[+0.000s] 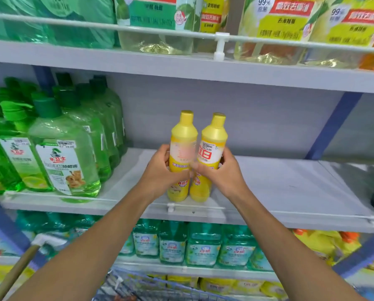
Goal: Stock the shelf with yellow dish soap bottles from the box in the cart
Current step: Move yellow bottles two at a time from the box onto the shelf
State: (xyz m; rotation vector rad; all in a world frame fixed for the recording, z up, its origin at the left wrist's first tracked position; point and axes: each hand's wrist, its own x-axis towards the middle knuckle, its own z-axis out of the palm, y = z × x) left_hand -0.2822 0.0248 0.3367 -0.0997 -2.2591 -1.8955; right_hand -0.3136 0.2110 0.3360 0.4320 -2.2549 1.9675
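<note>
Two yellow dish soap bottles stand upright side by side at the front of the grey middle shelf [290, 187]. My left hand [160, 172] grips the left bottle [182, 135] around its label. My right hand [223, 172] grips the right bottle [214, 137] the same way. The bottles' bases are at the shelf's front rail; I cannot tell whether they rest on the board. The box is hidden; only the blue wire cart [138, 287] rim shows at the bottom.
Green detergent bottles [62, 148] fill the left of the same shelf. To the right of the yellow bottles the shelf board is bare. Refill pouches [290, 22] sit on the shelf above, teal bottles [203, 244] below. A wooden handle [14, 272] leans at the lower left.
</note>
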